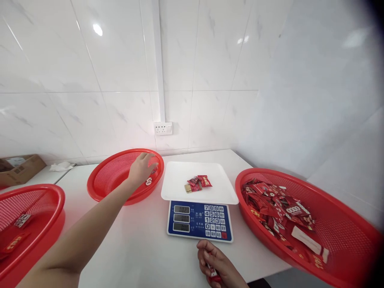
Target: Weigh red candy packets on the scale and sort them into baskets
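Observation:
My left hand (pixel 142 168) is over the right side of a round red mesh basket (pixel 109 168), its fingers spread and apart. Small red-and-white packets (pixel 149 181) lie in that basket just below the fingers. My right hand (pixel 218 264) is closed around a small red packet (pixel 213 273), partly hidden by the fingers, near the front of a blue digital scale (pixel 198 221). On the scale's white tray (pixel 174 176) rest several small red packets (pixel 205 181) and a tan-ended one.
A large red basket (pixel 339 204) at right holds a heap of red packets (pixel 276 204). Another red basket (pixel 57 200) at left has a few packets. A cardboard box (pixel 25 170) and white tissue (pixel 61 166) lie at back left. A wall socket (pixel 163 128) sits behind the scale.

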Demonstrator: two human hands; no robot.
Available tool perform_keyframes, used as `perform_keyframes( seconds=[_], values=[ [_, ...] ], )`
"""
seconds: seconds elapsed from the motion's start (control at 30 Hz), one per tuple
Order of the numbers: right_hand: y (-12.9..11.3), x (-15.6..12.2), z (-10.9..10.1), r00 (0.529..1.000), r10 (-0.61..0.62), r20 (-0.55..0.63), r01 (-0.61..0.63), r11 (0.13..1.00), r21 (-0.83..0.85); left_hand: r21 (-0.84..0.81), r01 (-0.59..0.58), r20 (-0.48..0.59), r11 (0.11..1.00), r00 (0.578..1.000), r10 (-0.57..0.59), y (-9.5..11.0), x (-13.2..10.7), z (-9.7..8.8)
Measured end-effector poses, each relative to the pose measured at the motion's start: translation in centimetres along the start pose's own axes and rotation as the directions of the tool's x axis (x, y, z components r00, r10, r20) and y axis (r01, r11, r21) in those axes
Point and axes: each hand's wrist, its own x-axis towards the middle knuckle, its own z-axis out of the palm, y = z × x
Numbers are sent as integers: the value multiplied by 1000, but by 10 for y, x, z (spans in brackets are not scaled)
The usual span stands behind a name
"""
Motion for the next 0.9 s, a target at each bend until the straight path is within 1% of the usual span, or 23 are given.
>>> perform_keyframes(
  seconds=[0.07, 0.13, 0.2, 0.3, 0.37, 0.4, 0.43, 0.47, 0.53, 0.63, 0.8, 0.9],
  values=[
    [0, 0, 0, 1000, 2, 0, -2, 1000, 2, -4, -86, 40, 996, 996, 86, 16, -5, 13],
    [0, 0, 1, 1000, 3, -8, -2, 1000, 6, -34, -197, 120, 980, 973, 199, 37, -11, 29],
    [0, -1, 1, 1000, -2, -19, 2, 1000, 7, -80, -307, 220, 948, 923, 317, 61, -16, 48],
    [0, -3, 2, 999, -16, -29, 16, 1000, 9, -146, -428, 351, 892, 820, 451, 93, -19, 77],
    [0, -3, 3, 999, -23, -32, 23, 1000, 11, -168, -472, 410, 865, 765, 497, 107, -16, 95],
    [0, -4, 3, 999, -28, -37, 28, 1000, 12, -170, -483, 429, 859, 748, 506, 112, -14, 102],
    [1, -4, 3, 999, -32, -43, 32, 999, 13, -165, -487, 442, 858, 741, 505, 116, -11, 109],
    [1, -4, 3, 998, -35, -49, 35, 999, 13, -155, -486, 447, 860, 742, 500, 118, -8, 115],
    [1, -4, 3, 998, -40, -55, 41, 999, 13, -125, -483, 436, 867, 758, 485, 119, -2, 123],
    [1, -4, 2, 998, -39, -43, 39, 999, 20, -84, -483, 394, 871, 787, 475, 118, 5, 129],
    [0, -3, 2, 999, -39, -31, 40, 998, 39, -85, -459, 341, 884, 820, 459, 114, 10, 129],
    [0, -2, 1, 999, -42, -22, 43, 998, 51, -123, -403, 298, 907, 857, 421, 110, 12, 124]
  ],
)
